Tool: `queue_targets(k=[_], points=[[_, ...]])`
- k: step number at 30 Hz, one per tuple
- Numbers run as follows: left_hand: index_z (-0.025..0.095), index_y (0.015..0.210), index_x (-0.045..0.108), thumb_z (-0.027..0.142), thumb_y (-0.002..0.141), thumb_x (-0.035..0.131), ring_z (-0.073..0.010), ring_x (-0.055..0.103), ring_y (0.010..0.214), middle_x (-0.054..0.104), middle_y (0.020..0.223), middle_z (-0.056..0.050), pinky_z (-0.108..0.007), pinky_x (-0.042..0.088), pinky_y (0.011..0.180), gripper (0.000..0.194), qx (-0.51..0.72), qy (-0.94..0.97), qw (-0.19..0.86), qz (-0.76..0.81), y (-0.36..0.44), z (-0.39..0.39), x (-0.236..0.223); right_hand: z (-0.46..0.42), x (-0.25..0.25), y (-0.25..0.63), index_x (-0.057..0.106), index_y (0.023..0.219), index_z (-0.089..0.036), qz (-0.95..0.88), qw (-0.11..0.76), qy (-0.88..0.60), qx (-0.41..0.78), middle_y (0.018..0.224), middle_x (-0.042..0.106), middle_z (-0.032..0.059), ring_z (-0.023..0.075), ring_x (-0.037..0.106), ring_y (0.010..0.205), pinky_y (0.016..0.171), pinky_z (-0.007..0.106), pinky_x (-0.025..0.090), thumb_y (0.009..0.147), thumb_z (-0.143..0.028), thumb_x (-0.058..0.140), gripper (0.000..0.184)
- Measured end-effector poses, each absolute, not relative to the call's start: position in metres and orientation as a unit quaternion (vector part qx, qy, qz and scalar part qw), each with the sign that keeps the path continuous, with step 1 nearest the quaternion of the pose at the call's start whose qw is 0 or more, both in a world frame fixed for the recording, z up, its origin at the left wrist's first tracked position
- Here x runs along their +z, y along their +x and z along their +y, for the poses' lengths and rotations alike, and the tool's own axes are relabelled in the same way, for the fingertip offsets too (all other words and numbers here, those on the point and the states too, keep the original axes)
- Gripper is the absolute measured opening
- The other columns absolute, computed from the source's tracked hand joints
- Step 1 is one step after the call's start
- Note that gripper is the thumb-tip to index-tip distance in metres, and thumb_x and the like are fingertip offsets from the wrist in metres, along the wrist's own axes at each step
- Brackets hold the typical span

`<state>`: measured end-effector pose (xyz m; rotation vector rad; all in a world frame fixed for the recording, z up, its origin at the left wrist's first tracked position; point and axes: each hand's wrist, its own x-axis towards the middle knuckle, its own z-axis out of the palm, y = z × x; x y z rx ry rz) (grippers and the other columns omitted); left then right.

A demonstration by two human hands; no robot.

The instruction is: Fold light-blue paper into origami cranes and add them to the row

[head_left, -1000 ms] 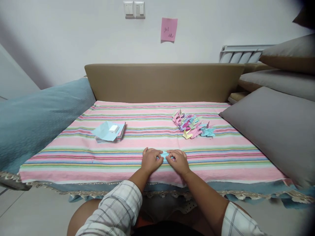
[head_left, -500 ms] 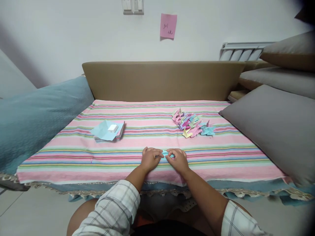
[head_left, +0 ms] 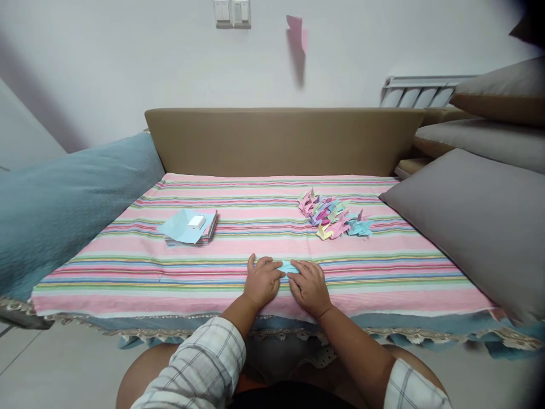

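Observation:
A small light-blue folded paper (head_left: 288, 266) lies on the striped cloth (head_left: 383, 272) near its front edge. My left hand (head_left: 261, 280) and my right hand (head_left: 310, 286) rest side by side on it, fingers curled and pinching or pressing its edges. Most of the paper is hidden under my fingers. A pile of several folded paper cranes (head_left: 332, 217) in pastel colours sits further back on the right. A stack of square paper sheets (head_left: 189, 227) with a small white object on top lies back left.
A tan sofa back (head_left: 276, 139) runs behind the cloth. A teal cushion (head_left: 63, 199) lies on the left, grey cushions (head_left: 472, 221) on the right. On the wall hang a switch plate (head_left: 232, 13) and a pink sticky note (head_left: 297, 31), which looks bent away from the wall.
Both hands have slid slightly toward me, with the fingers now lying flatter over the blue paper. The pink note on the wall has gone from flat to curled or flapping.

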<state>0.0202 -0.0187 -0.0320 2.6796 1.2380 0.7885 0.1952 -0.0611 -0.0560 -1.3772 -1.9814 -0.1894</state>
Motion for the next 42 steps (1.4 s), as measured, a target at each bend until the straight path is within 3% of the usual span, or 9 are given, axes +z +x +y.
queue_targets(k=[6, 14, 20, 23, 27, 39, 42], points=[[0.034, 0.087, 0.069, 0.018, 0.074, 0.056, -0.0261, 0.048, 0.113, 0.065, 0.113, 0.003, -0.060, 0.006, 0.106, 0.024, 0.262, 0.876, 0.031, 0.403, 0.021, -0.021, -0.034, -0.062, -0.057, 0.195, 0.066, 0.093, -0.024, -0.754, 0.363, -0.540, -0.089, 0.126, 0.052, 0.0076, 0.0254, 0.044, 0.113, 0.098, 0.045, 0.031, 0.082, -0.025, 0.052, 0.018], [0.033, 0.084, 0.070, 0.019, 0.073, 0.058, -0.0238, 0.051, 0.108, 0.066, 0.111, 0.003, -0.060, 0.008, 0.106, 0.022, 0.267, 0.874, 0.022, 0.406, 0.022, -0.021, -0.034, -0.061, -0.063, 0.192, 0.067, 0.080, -0.022, -0.735, 0.356, -0.561, -0.138, 0.125, 0.055, 0.0060, 0.0247, 0.045, 0.114, 0.099, 0.043, 0.028, 0.084, -0.030, 0.053, 0.016], [0.033, 0.083, 0.069, 0.017, 0.073, 0.057, -0.0240, 0.051, 0.107, 0.067, 0.110, 0.003, -0.062, 0.008, 0.105, 0.022, 0.269, 0.876, 0.018, 0.401, 0.022, -0.021, -0.034, -0.062, -0.063, 0.192, 0.058, 0.112, -0.024, -0.800, 0.299, -0.508, -0.114, 0.128, 0.056, 0.0054, 0.0231, 0.041, 0.123, 0.106, 0.046, 0.013, 0.087, -0.038, 0.048, 0.030], [0.033, 0.085, 0.070, 0.016, 0.073, 0.056, -0.0245, 0.051, 0.107, 0.066, 0.111, 0.003, -0.063, 0.008, 0.104, 0.025, 0.266, 0.876, 0.024, 0.401, 0.022, -0.020, -0.034, -0.062, -0.064, 0.192, 0.054, 0.118, -0.023, -0.805, 0.289, -0.509, -0.100, 0.124, 0.059, 0.0073, 0.0237, 0.042, 0.123, 0.107, 0.049, 0.006, 0.088, -0.040, 0.046, 0.035], [0.036, 0.089, 0.069, 0.017, 0.072, 0.056, -0.0256, 0.050, 0.109, 0.066, 0.112, 0.003, -0.065, 0.006, 0.103, 0.028, 0.259, 0.880, 0.031, 0.397, 0.018, -0.021, -0.034, -0.062, -0.063, 0.191, 0.056, 0.112, -0.023, -0.796, 0.297, -0.522, -0.070, 0.120, 0.061, 0.0067, 0.0235, 0.046, 0.119, 0.107, 0.051, 0.002, 0.089, -0.038, 0.045, 0.029], [0.031, 0.087, 0.069, 0.022, 0.073, 0.059, -0.0281, 0.045, 0.116, 0.060, 0.121, 0.000, -0.063, 0.010, 0.105, 0.020, 0.255, 0.880, -0.035, 0.398, 0.010, -0.029, -0.035, -0.064, -0.057, 0.187, 0.061, 0.098, -0.022, -0.794, 0.294, -0.529, -0.062, 0.118, 0.063, 0.0066, 0.0234, 0.050, 0.116, 0.107, 0.052, 0.006, 0.089, -0.031, 0.046, 0.019], [0.031, 0.097, 0.067, 0.022, 0.075, 0.056, -0.0269, 0.047, 0.114, 0.059, 0.123, -0.001, -0.062, 0.011, 0.105, 0.026, 0.261, 0.886, -0.041, 0.382, 0.006, -0.030, -0.034, -0.063, -0.059, 0.188, 0.061, 0.097, -0.022, -0.791, 0.299, -0.532, -0.053, 0.119, 0.062, 0.0060, 0.0225, 0.049, 0.117, 0.107, 0.051, 0.007, 0.090, -0.032, 0.047, 0.018]])
